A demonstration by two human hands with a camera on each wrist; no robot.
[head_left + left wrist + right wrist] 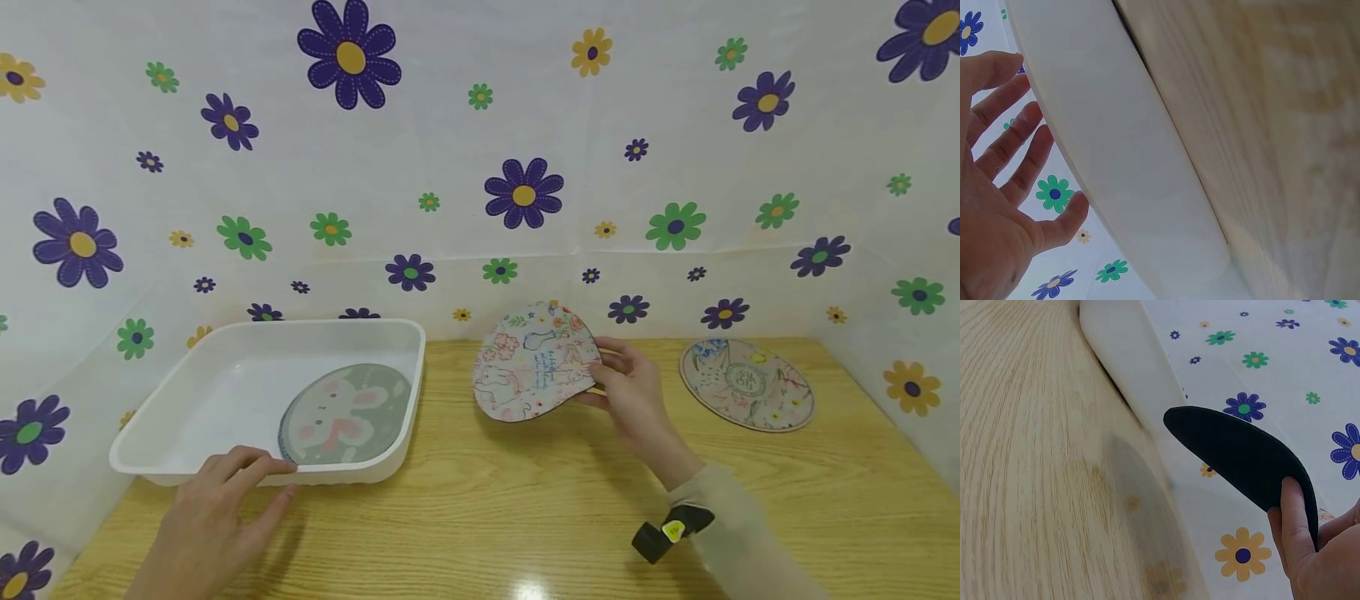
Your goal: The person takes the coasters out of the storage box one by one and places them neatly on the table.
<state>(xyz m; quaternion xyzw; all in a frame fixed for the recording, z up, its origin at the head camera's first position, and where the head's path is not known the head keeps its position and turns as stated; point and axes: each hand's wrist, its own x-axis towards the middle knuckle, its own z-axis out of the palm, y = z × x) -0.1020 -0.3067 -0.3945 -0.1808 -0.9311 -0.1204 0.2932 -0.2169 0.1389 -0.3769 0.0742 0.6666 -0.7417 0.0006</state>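
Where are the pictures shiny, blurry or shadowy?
Head view: white glare on the table near the bottom edge; left wrist view: the table looks blurry at right; right wrist view: a soft grey patch, shadow or reflection, below the held mat.

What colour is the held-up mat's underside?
The mat's underside is black; the right wrist view shows it best.

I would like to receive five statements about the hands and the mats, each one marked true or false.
1. The right hand holds the mat with blue lettering above the table. True.
2. The rabbit mat lies outside the tray. False: the rabbit mat is inside the white tray.
3. The left hand is at the white tray's near rim. True.
4. The floral mat lies on the table. True.
5. The held mat's underside is white. False: it is black.
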